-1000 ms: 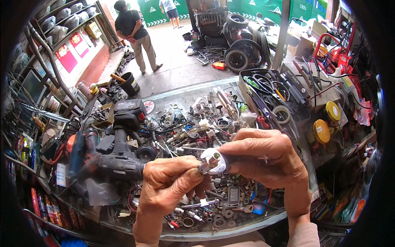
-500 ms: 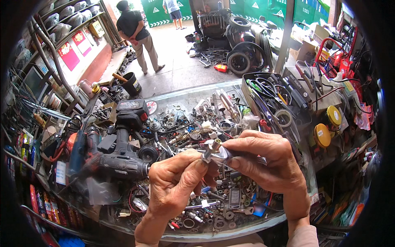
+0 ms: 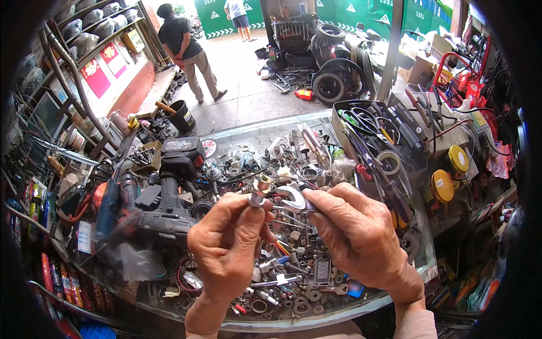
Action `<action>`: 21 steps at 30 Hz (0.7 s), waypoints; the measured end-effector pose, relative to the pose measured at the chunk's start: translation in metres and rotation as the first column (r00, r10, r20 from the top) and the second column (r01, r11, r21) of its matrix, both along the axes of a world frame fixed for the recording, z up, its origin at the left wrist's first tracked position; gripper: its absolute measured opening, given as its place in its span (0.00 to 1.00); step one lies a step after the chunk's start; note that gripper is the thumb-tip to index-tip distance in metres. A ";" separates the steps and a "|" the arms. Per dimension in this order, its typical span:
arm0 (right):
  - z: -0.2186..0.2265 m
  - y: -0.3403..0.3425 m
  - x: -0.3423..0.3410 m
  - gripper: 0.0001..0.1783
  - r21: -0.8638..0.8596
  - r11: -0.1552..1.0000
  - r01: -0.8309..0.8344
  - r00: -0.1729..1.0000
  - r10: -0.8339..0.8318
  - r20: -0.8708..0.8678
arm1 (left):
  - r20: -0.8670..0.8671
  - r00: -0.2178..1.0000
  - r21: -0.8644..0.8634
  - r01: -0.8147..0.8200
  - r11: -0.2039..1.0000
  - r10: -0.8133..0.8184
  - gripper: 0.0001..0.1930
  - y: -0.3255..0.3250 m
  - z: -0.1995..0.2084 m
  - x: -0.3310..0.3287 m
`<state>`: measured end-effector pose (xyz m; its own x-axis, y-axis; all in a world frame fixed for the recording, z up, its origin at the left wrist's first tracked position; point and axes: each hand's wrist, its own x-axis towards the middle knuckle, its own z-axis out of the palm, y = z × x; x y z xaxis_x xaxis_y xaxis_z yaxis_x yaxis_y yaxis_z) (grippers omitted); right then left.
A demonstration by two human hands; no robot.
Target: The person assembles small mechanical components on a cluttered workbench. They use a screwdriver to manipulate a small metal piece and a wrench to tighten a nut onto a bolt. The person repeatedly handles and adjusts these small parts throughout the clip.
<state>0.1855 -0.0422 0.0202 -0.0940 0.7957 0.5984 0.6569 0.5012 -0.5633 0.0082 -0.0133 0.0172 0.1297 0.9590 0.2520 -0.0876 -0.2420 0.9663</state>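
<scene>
Between the thumb and fingers of my left hand (image 3: pixel 228 246) is a small metal fitting (image 3: pixel 258 195), held upright with a brass-coloured hex end on top. My right hand (image 3: pixel 364 234) grips an open-end wrench (image 3: pixel 292 199). The wrench's bare jaw points left toward the fitting, with a small gap between them. Most of the wrench's handle is hidden in my right hand. Both hands are raised over a glass counter (image 3: pixel 237 134) strewn with springs, bolts, washers and other loose metal parts.
A black cordless drill (image 3: pixel 169 223) lies left of my hands. To the right stand a bin (image 3: pixel 339 113) of tools and cables and two yellow round lids (image 3: pixel 442 186). Beyond the counter are a standing person (image 3: pixel 183 48), a black bucket (image 3: pixel 180 117) and several tyres (image 3: pixel 328 86).
The wrench jaw has come away from the fitting, and the two are now apart. My left hand has shifted left with the fitting; its brass-coloured end shows more plainly.
</scene>
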 end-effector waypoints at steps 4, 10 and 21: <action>0.003 -0.004 0.000 0.16 -0.101 0.992 -0.075 0.994 0.066 -0.089 | -0.070 0.997 0.102 -0.002 0.995 0.009 0.07 0.000 -0.008 0.005; 0.005 0.000 0.004 0.14 -0.201 0.939 -0.277 0.932 0.212 -0.296 | -0.076 0.996 0.225 -0.036 0.974 0.054 0.07 0.002 -0.013 0.006; 0.008 -0.005 0.003 0.12 -0.423 0.778 -0.465 0.759 0.104 -0.643 | -0.255 0.955 0.459 -0.018 0.888 0.151 0.09 0.006 -0.018 0.006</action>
<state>0.1884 -0.0469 0.0280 -0.1686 0.9800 0.1061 0.0088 0.1092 -0.9940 0.0140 -0.0070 -0.0004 0.1809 0.7624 0.6213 0.2067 -0.6470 0.7339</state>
